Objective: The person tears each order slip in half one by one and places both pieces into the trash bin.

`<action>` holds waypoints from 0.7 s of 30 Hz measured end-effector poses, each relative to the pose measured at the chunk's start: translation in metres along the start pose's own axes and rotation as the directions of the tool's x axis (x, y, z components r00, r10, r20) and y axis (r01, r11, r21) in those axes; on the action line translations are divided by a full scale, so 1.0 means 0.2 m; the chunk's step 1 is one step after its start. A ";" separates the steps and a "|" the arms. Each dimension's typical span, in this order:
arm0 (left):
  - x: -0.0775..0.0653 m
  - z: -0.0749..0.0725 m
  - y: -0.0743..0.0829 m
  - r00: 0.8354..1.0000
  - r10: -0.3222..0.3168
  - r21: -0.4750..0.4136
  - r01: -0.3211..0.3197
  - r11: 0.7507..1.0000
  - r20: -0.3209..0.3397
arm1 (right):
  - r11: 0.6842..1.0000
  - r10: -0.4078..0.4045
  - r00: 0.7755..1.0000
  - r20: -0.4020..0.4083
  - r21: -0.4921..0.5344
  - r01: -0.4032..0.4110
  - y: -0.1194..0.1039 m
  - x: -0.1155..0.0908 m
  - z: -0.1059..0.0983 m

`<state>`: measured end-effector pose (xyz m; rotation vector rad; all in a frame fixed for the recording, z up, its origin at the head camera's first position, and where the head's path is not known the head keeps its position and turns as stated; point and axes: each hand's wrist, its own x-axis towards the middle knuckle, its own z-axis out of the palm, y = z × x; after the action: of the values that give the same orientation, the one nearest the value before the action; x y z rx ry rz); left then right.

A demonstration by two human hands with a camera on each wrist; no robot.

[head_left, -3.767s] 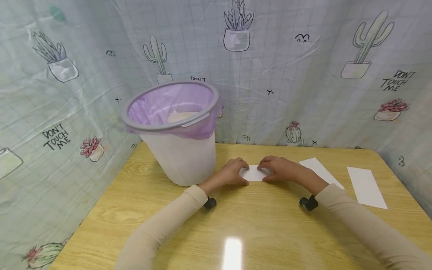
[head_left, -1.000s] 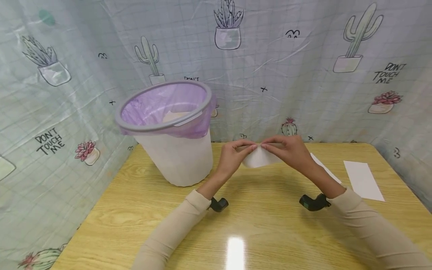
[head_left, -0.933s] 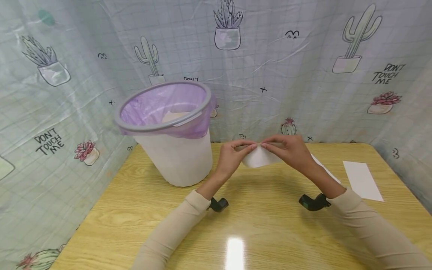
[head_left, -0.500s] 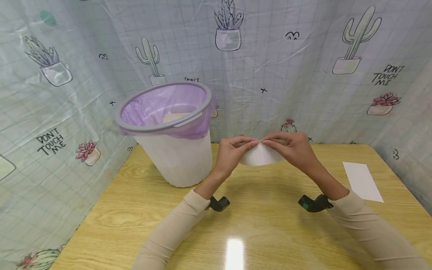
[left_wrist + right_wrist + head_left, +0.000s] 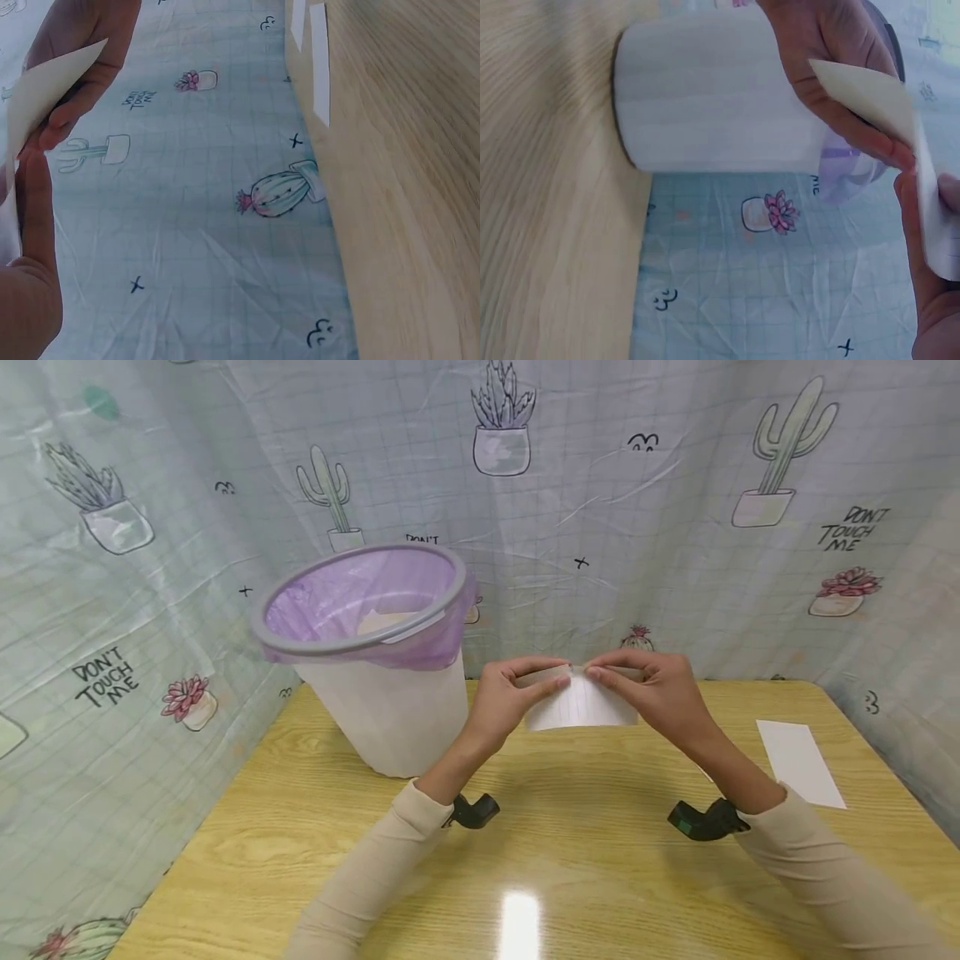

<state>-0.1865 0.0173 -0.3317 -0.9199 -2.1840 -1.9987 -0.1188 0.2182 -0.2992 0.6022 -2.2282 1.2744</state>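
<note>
A small white sheet of paper [image 5: 581, 703] is held up above the table between both hands. My left hand [image 5: 501, 697] pinches its upper edge between thumb and index finger. Close beside it, my right hand [image 5: 663, 693] pinches the same edge a short way to the right. In the head view the paper hangs toward me, with faint vertical lines on it. The left wrist view shows the paper [image 5: 45, 90] bent outward near the fingertips, and so does the right wrist view, where the paper [image 5: 881, 97] curves. Whether its top edge is torn, I cannot tell.
A white bin [image 5: 390, 718] with a purple liner [image 5: 442, 639] stands left of the hands, pale paper [image 5: 382, 622] inside it. A white paper strip [image 5: 801, 764] lies on the wooden table [image 5: 585, 877] at right; another is mostly behind the right forearm. A cactus-printed curtain [image 5: 570, 510] hangs behind.
The paper, flat on the table between both hands earliest, was lifted and pinched at its upper edge. Over the last second the fingertips have drawn slightly apart and the sheet has spread wider.
</note>
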 end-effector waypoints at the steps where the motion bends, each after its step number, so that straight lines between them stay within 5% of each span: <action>1: 0.00 -0.01 0.00 1.000 0.008 0.029 -0.008 1.000 0.003 | 1.000 0.013 1.000 0.016 0.000 -0.013 0.00 0.00 -0.01; 9: -0.01 -0.09 0.03 0.996 0.049 0.075 -0.055 0.996 0.077 | 0.992 0.003 0.990 0.139 -0.125 0.014 0.16 -0.02 -0.11; 14: -0.03 -0.09 0.07 0.992 0.055 0.056 -0.062 0.997 0.117 | 0.987 -0.026 0.984 0.176 -0.150 0.053 0.12 -0.01 -0.15; 21: -0.02 -0.11 0.13 0.992 0.086 0.039 -0.090 0.995 0.091 | 0.981 -0.036 0.986 0.165 -0.180 0.066 0.05 0.01 -0.22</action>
<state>-0.1800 -0.0052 -0.3052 -1.0993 -2.1799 -1.8999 -0.1168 0.2615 -0.2850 0.7069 -2.4129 1.0096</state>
